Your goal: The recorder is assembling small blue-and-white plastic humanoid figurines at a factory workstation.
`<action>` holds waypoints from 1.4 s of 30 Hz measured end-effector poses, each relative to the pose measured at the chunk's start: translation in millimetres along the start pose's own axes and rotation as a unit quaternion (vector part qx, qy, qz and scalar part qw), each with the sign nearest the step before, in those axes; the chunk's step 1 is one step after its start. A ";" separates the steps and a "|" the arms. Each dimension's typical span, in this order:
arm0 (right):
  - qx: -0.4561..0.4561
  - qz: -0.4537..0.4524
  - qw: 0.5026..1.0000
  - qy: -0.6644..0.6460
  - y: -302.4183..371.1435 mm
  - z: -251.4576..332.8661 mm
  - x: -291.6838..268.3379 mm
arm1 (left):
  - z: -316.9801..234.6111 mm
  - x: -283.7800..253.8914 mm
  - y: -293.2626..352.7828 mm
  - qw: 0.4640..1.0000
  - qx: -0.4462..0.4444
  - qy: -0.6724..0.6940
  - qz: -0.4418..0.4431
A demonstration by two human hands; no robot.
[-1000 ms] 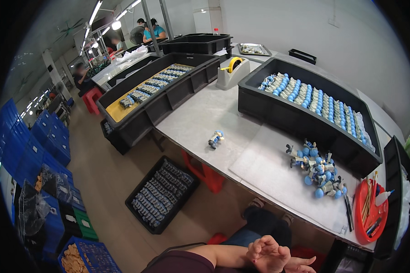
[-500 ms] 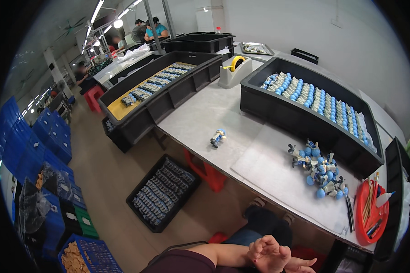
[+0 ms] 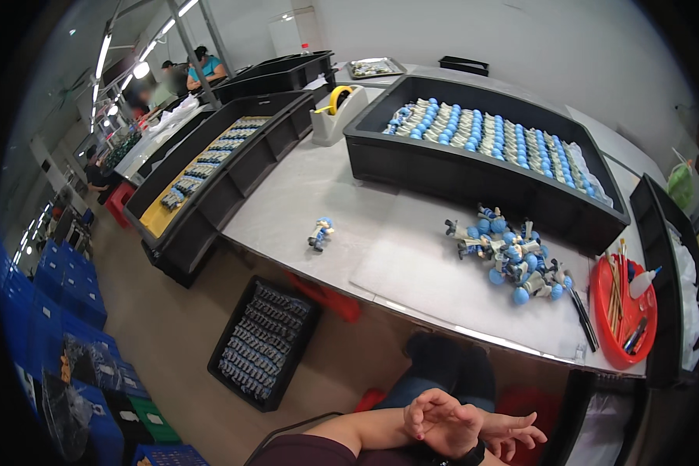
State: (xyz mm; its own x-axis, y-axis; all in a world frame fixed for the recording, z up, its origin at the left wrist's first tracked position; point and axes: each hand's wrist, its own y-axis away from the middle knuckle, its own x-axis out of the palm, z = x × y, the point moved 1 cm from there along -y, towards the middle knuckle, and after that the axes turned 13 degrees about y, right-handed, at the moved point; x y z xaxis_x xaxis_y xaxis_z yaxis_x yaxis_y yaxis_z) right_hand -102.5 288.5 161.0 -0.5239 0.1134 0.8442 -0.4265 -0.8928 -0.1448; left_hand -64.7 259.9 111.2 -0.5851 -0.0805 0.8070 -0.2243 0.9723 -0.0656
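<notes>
Head view: one pile of blue-headed figurines [image 3: 512, 253], lying heaped on a white sheet [image 3: 412, 272] atop a pale table [image 3: 283, 186]. Right hand [image 3: 446, 426], one, on the near side of the pile, beyond the table's edge; fingers loosely curled, palm unfilled, dark band [image 3: 474, 453] at the wrist. Left hand [image 3: 512, 431], one, likewise on the near side of the pile, partly hidden behind the right; visible fingers spread, nothing seen in them. Single figurine [image 3: 321, 231], blue-headed, lying well apart to the left of the pile. Black bin [image 3: 481, 186], large, behind the pile, holding rows of blue-headed figurines. Tape dispenser [image 3: 338, 124], pale with yellow roll, behind and left of the pile. Second black bin [image 3: 245, 175], yellow-lined, farther left of the pile, with figurines in rows. Red tray [image 3: 600, 314], round, right of the pile, holding brushes [image 3: 615, 295] and a white bottle [image 3: 641, 284]. Dark pens [image 3: 583, 318], just beside the pile, between it and the red tray.
</notes>
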 end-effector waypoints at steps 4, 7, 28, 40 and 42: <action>0.002 -0.012 1.000 0.006 3.4 -1.6 -1.5 | 3.1 -6.0 0.9 0.999 -0.039 -0.033 0.013; 0.014 -0.023 1.000 0.014 4.0 -0.2 -3.7 | 1.7 -9.4 3.3 0.999 -0.039 -0.011 0.002; 0.023 -0.015 0.999 -0.017 3.8 -2.9 -2.9 | 6.0 -0.9 0.2 0.999 0.036 0.038 0.015; 0.065 -0.022 0.998 -0.008 0.4 -1.5 -0.5 | 12.3 -4.4 -6.0 0.997 0.042 0.047 0.051; 0.057 -0.013 0.998 -0.008 2.1 -2.5 -0.5 | 12.6 -3.9 -2.5 0.999 0.024 0.028 0.037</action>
State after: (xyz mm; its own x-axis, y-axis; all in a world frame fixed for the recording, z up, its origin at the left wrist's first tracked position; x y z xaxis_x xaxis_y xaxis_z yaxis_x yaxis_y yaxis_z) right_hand -105.0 287.7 158.9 -0.5017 0.1308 0.8551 -0.3531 -0.9333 -0.0644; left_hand -71.6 255.0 100.8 -0.5570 0.0052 0.8305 -0.2200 0.9633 -0.1536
